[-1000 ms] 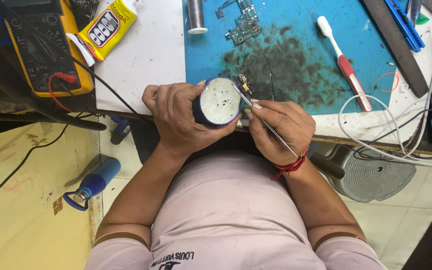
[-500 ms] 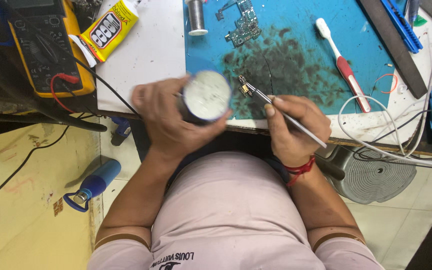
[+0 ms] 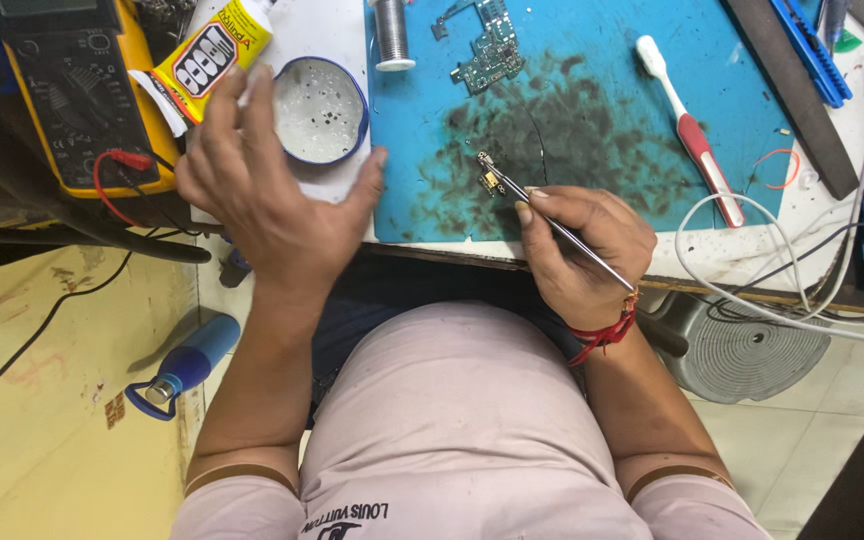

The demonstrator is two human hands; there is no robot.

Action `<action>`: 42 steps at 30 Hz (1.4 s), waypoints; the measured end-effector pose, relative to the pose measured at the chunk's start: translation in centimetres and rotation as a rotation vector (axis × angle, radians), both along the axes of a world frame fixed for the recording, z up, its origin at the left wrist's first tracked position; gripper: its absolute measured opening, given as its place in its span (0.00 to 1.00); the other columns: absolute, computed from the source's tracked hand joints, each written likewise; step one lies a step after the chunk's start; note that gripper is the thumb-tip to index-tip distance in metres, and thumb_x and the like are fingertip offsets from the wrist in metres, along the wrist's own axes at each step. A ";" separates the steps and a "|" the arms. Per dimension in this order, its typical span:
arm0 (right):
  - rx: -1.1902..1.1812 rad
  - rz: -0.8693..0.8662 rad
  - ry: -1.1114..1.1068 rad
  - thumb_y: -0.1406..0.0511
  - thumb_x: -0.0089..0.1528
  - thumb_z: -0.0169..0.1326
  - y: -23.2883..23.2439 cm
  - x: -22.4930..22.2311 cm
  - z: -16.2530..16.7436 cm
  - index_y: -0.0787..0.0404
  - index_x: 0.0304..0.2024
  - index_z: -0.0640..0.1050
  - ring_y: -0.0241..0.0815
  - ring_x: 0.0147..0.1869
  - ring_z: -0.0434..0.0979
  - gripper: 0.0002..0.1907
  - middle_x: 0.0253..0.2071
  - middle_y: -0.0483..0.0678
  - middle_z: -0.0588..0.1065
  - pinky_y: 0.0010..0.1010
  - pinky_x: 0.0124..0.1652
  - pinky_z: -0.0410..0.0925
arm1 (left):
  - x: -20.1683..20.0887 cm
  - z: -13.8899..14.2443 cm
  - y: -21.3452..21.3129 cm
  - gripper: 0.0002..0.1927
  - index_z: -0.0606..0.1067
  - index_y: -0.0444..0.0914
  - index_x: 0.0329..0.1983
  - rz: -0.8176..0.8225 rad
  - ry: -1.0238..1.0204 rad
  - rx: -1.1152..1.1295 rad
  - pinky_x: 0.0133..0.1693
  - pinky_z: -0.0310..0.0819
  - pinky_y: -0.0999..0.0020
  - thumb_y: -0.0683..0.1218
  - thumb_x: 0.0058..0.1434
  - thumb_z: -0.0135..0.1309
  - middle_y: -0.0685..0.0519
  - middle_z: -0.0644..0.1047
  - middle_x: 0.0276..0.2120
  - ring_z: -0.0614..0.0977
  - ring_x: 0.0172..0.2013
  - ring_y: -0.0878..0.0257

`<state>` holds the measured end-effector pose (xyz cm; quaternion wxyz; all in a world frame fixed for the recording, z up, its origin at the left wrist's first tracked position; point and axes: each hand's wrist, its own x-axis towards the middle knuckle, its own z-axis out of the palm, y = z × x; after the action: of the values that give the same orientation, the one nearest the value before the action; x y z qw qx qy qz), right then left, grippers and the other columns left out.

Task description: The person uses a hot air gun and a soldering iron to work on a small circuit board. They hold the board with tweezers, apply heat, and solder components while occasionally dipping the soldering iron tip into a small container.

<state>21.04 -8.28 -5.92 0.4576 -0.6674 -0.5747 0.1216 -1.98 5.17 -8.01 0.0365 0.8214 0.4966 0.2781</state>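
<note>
Round tin point(image 3: 320, 110) of whitish paste beside open left hand point(image 3: 270, 190); right hand's point(image 3: 580, 250) grip tight on tweezers point(image 3: 562, 230).

My thin metal tweezers point(image 3: 562, 225) lie slanted and pinch a tiny gold part point(image 3: 492, 182) just over the dirty blue mat point(image 3: 592, 110). My round blue tin point(image 3: 319, 110) sits open on the white board, with whitish paste inside.

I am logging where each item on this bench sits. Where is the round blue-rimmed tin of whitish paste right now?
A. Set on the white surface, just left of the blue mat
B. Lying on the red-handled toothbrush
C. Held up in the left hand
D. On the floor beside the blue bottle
A: the round blue-rimmed tin rests on the white surface beside the blue mat, with the open left hand just below it.
</note>
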 end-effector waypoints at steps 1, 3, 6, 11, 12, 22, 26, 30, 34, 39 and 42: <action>0.002 0.001 0.001 0.75 0.63 0.66 0.0 0.0 0.0 0.65 0.43 0.81 0.43 0.42 0.83 0.08 0.42 0.53 0.82 0.26 0.41 0.72 | 0.4 0.0 -0.2 0.40 0.68 0.36 0.66 0.002 -0.001 0.041 0.65 0.51 0.49 0.67 0.63 0.62 0.41 0.68 0.63 0.67 0.62 0.46; 0.002 0.002 0.000 0.75 0.63 0.65 0.0 0.0 0.0 0.65 0.43 0.81 0.43 0.43 0.84 0.08 0.42 0.53 0.82 0.26 0.41 0.72 | 1.1 0.1 -1.1 0.30 0.73 0.39 0.60 -0.114 -0.055 0.081 0.62 0.51 0.50 0.63 0.65 0.63 0.45 0.70 0.60 0.69 0.60 0.50; -0.005 0.010 0.000 0.75 0.63 0.66 0.0 0.0 0.1 0.65 0.43 0.81 0.44 0.43 0.84 0.08 0.42 0.53 0.82 0.26 0.41 0.72 | 2.4 0.2 -2.7 0.18 0.78 0.43 0.50 -0.288 -0.163 0.016 0.60 0.53 0.52 0.57 0.65 0.64 0.51 0.72 0.56 0.71 0.57 0.56; -0.006 0.015 -0.003 0.76 0.63 0.66 0.1 0.0 0.2 0.65 0.43 0.80 0.44 0.43 0.84 0.08 0.42 0.54 0.82 0.27 0.41 0.73 | 4.4 -0.3 -3.6 0.10 0.79 0.47 0.42 -0.402 -0.277 -0.061 0.56 0.56 0.56 0.51 0.60 0.66 0.57 0.75 0.52 0.74 0.52 0.60; -0.001 0.019 -0.006 0.76 0.63 0.66 0.1 0.0 0.1 0.65 0.43 0.80 0.44 0.43 0.84 0.08 0.42 0.54 0.82 0.27 0.41 0.73 | 4.6 -0.4 -3.6 0.10 0.79 0.47 0.41 -0.409 -0.270 -0.045 0.56 0.56 0.57 0.51 0.60 0.67 0.57 0.75 0.52 0.75 0.51 0.60; 0.011 0.040 -0.024 0.76 0.63 0.66 0.3 0.0 0.3 0.65 0.43 0.80 0.45 0.43 0.84 0.09 0.42 0.54 0.82 0.28 0.41 0.73 | 4.7 -1.1 -3.7 0.10 0.79 0.46 0.40 -0.430 -0.225 0.010 0.54 0.58 0.57 0.52 0.61 0.67 0.57 0.76 0.50 0.75 0.49 0.60; 0.005 0.042 -0.028 0.76 0.62 0.66 0.2 0.1 0.3 0.66 0.43 0.80 0.45 0.43 0.84 0.09 0.42 0.54 0.82 0.28 0.41 0.73 | 4.7 -1.2 -3.7 0.09 0.81 0.46 0.42 -0.433 -0.199 0.016 0.55 0.57 0.58 0.52 0.62 0.66 0.57 0.76 0.50 0.75 0.50 0.61; 0.010 0.048 -0.028 0.76 0.62 0.66 0.2 0.1 0.2 0.65 0.43 0.81 0.45 0.43 0.85 0.09 0.42 0.54 0.82 0.27 0.41 0.73 | 4.7 -1.3 -3.7 0.10 0.82 0.47 0.44 -0.439 -0.184 0.018 0.56 0.57 0.58 0.53 0.63 0.66 0.57 0.76 0.50 0.75 0.50 0.62; 0.011 0.046 -0.028 0.76 0.63 0.66 0.2 0.1 0.2 0.65 0.44 0.80 0.45 0.44 0.85 0.09 0.43 0.54 0.82 0.28 0.42 0.73 | 4.7 -1.3 -3.7 0.10 0.82 0.47 0.45 -0.440 -0.171 0.021 0.56 0.56 0.58 0.53 0.63 0.66 0.57 0.76 0.50 0.74 0.50 0.62; 0.021 0.047 -0.035 0.76 0.62 0.67 0.2 0.1 0.1 0.65 0.43 0.81 0.45 0.44 0.85 0.09 0.42 0.54 0.82 0.28 0.41 0.73 | 4.8 -1.2 -3.8 0.10 0.82 0.48 0.45 -0.436 -0.153 0.023 0.56 0.56 0.58 0.54 0.64 0.66 0.58 0.75 0.50 0.74 0.51 0.62; 0.022 0.052 -0.051 0.76 0.62 0.67 0.2 0.1 0.1 0.65 0.43 0.80 0.45 0.44 0.85 0.09 0.42 0.54 0.82 0.28 0.42 0.73 | 4.7 -1.1 -3.8 0.10 0.82 0.48 0.45 -0.437 -0.148 0.025 0.57 0.57 0.58 0.54 0.64 0.65 0.58 0.75 0.50 0.74 0.51 0.62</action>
<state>21.12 -8.10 -5.83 0.4472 -0.6500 -0.6045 0.1101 2.73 1.39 -9.14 0.1220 0.8871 0.2996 0.3292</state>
